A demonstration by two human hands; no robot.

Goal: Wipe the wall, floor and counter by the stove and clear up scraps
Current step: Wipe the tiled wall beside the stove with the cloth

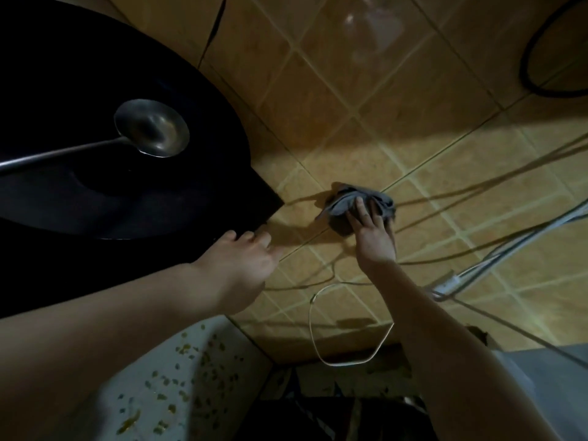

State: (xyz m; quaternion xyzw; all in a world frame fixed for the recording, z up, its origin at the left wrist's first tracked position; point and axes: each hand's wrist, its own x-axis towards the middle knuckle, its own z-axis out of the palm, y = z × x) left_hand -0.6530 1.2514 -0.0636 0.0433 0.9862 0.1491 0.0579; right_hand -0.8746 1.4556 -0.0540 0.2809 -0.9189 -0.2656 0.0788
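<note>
Two bare hands reach out past a glossy black stove top (229, 198) whose corner juts over tan square tiles with pale grout (423, 192). The right hand (372, 237) lies on a crumpled grey cloth (340, 206), which sits on the tiles just to the right of the stove's corner. Its fingers are spread and laid over the cloth, pressing it to the tiles rather than clenched round it. The left hand (245, 262) hovers at the stove's near edge, fingers released and loosely bent, holding nothing. I cannot tell whether its fingertips touch the edge.

On the stove, well to the left of its corner, a steel ladle with a long handle (152, 128) rests in a dark round pan. Below the stove, a white counter (241, 351) is speckled with small yellow food scraps (206, 361). A thin white wire loop (313, 329) lies on the tiles below and to the right of the stove, and dark cables (477, 186) run across the tiles further right. A black ring (528, 58) hangs far from the stove, at the upper right.
</note>
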